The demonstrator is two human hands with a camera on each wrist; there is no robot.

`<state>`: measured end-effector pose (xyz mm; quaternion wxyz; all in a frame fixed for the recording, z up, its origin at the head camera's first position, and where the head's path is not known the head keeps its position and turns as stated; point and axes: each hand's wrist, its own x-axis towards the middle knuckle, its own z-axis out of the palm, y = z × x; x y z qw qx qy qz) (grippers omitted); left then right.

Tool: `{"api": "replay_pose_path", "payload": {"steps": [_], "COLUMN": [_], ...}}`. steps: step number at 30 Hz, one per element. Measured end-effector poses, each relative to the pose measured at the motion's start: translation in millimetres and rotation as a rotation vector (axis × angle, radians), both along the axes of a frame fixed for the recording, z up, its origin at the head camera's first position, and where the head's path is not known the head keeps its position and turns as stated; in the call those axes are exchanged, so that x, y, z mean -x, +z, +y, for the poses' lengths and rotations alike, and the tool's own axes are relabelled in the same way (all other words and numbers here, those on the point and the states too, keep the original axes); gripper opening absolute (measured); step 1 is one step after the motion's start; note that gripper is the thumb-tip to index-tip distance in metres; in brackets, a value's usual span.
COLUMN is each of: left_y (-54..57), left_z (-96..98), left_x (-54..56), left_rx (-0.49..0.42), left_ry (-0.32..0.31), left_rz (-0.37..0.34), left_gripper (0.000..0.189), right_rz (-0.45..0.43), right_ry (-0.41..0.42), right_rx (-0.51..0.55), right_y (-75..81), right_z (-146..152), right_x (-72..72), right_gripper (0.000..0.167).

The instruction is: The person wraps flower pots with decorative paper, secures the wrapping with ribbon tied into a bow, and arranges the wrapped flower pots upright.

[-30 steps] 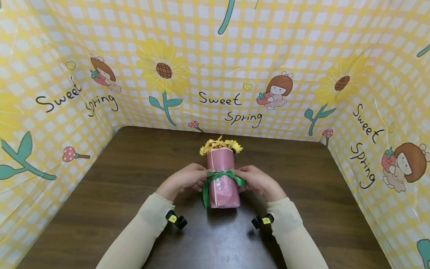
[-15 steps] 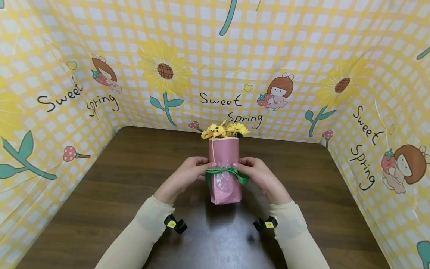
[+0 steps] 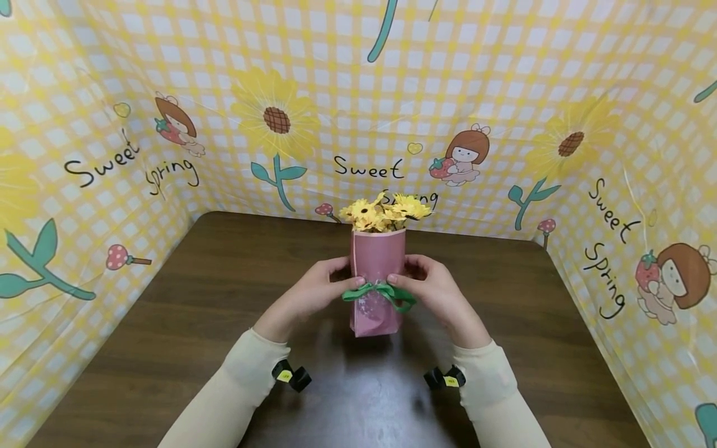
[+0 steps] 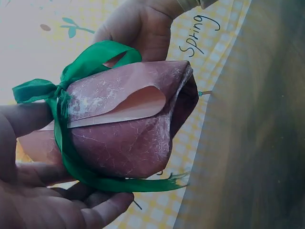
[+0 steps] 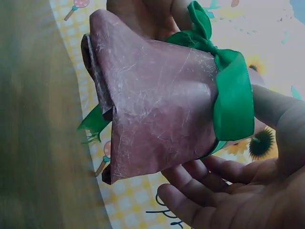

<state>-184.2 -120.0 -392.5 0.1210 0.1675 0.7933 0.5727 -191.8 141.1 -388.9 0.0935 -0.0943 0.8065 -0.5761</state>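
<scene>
A bouquet of yellow flowers (image 3: pixel 386 211) stands upright in a pink paper wrap (image 3: pixel 379 255), held between both hands. A green ribbon (image 3: pixel 386 290) circles the wrap and is tied in a bow at the front. My left hand (image 3: pixel 313 289) grips the left side, thumb at the front by the ribbon and fingers behind. On the right side my right hand (image 3: pixel 439 295) grips likewise, its thumb beside the bow. Both wrist views show the folded bottom of the pink wrap (image 5: pixel 157 105) and a frayed ribbon tail (image 4: pixel 157 184).
A dark wooden table (image 3: pixel 235 261) lies beneath the hands. Around its back and sides hangs a yellow checked cloth (image 3: pixel 358 81) printed with flowers and lettering. A small black device (image 3: pixel 291 376) sits at each wrist.
The bouquet has been raised and tipped more upright, its flowers now higher against the cloth. Both thumbs have come round to the front of the wrap.
</scene>
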Motion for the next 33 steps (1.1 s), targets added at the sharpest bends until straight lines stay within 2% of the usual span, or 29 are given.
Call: {"api": "replay_pose_path", "payload": {"steps": [3, 6, 17, 24, 30, 33], "left_y": [-0.1, -0.6, -0.9, -5.6, -15.8, -21.0], "left_z": [-0.2, 0.3, -1.7, -0.8, 0.8, 1.5], "left_x": [0.0, 0.4, 1.0, 3.7, 9.6, 11.9], "left_rx": [0.003, -0.012, 0.015, 0.053, 0.126, 0.135], "left_ry": [-0.027, -0.022, -0.006, -0.015, 0.020, 0.028], "left_rz": [0.052, 0.092, 0.158, 0.191, 0.275, 0.270], "left_gripper": [0.056, 0.055, 0.065, 0.065, 0.059, 0.059], "right_rz": [0.018, 0.050, 0.207, 0.201, 0.220, 0.233], "right_ry": [0.006, 0.025, 0.102, 0.144, 0.166, 0.174], "right_rx": [-0.005, 0.004, -0.017, -0.042, -0.053, -0.053], "right_y": [2.8, 3.8, 0.6, -4.0, -13.2, -18.7], "right_z": [1.1, 2.7, 8.3, 11.4, 11.2, 10.5], "right_x": [-2.9, -4.7, -3.7, 0.8, 8.7, 12.0], "right_gripper": [0.063, 0.063, 0.061, 0.063, 0.064, 0.065]}}
